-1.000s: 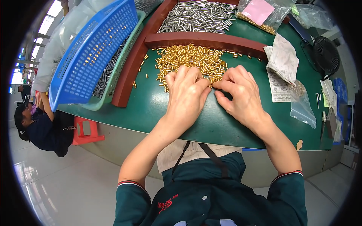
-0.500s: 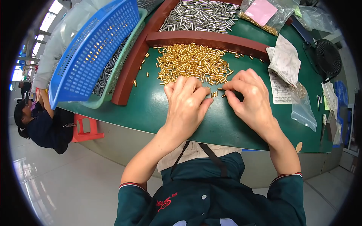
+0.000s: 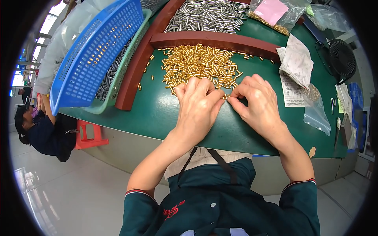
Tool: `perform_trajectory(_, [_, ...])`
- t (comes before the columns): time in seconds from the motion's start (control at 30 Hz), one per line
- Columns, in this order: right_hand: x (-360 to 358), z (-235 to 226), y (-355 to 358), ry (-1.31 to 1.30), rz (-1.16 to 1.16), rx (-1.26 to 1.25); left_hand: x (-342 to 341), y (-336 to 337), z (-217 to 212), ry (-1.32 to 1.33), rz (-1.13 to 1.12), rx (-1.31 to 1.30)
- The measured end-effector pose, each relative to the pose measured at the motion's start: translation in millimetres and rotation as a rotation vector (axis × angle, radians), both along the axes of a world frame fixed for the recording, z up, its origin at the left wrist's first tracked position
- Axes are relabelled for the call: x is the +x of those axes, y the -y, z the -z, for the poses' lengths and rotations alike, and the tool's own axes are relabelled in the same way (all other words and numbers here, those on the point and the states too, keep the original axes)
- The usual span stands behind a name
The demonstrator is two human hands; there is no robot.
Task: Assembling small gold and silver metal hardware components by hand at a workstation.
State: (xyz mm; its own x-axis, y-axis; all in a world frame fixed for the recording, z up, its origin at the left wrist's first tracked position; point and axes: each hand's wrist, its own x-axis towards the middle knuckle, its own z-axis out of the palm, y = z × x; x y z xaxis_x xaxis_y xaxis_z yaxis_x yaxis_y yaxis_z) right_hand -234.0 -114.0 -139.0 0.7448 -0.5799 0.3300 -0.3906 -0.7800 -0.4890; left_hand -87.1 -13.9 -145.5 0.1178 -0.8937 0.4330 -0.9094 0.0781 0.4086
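Both bare hands meet near the centre of the frame, thumbs and fingertips drawn narrowly together. The left hand [image 3: 199, 104] and right hand [image 3: 256, 100] sit just apart, with a few small gold-coloured pieces [image 3: 226, 96] between their fingertips; whether either hand grips one cannot be told, as the fingers hide it. Just above, in the upper centre, a loose heap of gold-coloured cylinders [image 3: 197, 63] lies on a green tabletop [image 3: 232, 135]. A red-brown bar [image 3: 216, 38] runs behind the heap, separating it from silver-coloured pins [image 3: 208, 16] at the top. At upper left, a blue perforated basket [image 3: 98, 51] leans, tilted, over a green basket [image 3: 103, 107] holding dark pieces. Right of the hands are a crumpled whitish cloth [image 3: 296, 61], a printed sheet [image 3: 290, 96] and a clear bag [image 3: 317, 120]; a black fan [image 3: 341, 59] stands at far right. At far left, another person [image 3: 45, 133] sits near a red stool [image 3: 91, 135].
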Motion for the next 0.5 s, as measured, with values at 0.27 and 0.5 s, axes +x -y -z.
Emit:
perform_trajectory(0.27, [-2.9,-3.9,7.9,-0.010,-0.025,0.123,2.7,-3.7,-2.0,-0.037,-0.006,0.011])
perform_trajectory(0.5, [0.9,0.1,4.0,-0.009,-0.071,0.119,2.8,-1.6,-0.6,-0.049,-0.004,-0.005])
